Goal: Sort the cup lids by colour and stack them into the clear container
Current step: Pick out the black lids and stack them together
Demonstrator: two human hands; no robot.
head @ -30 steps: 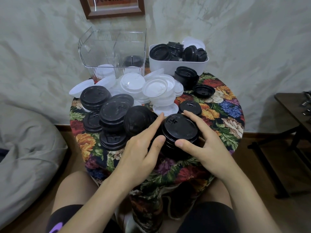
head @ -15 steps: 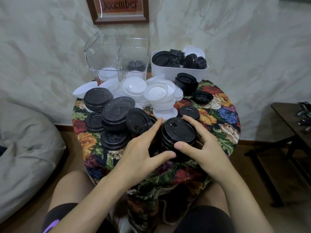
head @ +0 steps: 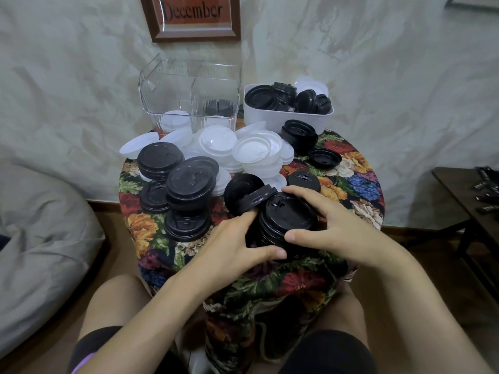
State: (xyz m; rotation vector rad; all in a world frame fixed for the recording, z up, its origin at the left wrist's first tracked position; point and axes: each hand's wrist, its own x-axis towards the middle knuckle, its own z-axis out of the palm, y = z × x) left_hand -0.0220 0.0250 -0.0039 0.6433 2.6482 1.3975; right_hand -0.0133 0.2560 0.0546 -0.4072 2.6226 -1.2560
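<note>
A stack of black lids (head: 286, 220) stands at the near edge of the round table. My left hand (head: 235, 247) grips its left and lower side, thumb along the bottom. My right hand (head: 326, 228) grips its right side, fingers over the top rim and thumb at the front. A tilted black lid (head: 243, 197) leans against the stack above my left fingers. The clear container (head: 189, 93) stands at the back with white lids (head: 174, 120) in its left part and black lids (head: 218, 107) in its right.
More black lid stacks (head: 189, 184) stand left of my hands; a heap of white lids (head: 251, 152) lies mid-table. A white tub (head: 289, 117) of mixed lids sits at the back right. A beanbag (head: 40, 238) lies left, a dark side table (head: 469, 195) right.
Both hands have closed tighter round the black stack, the left thumb sliding under its front. A black lid beside the stack has tipped up onto its edge.
</note>
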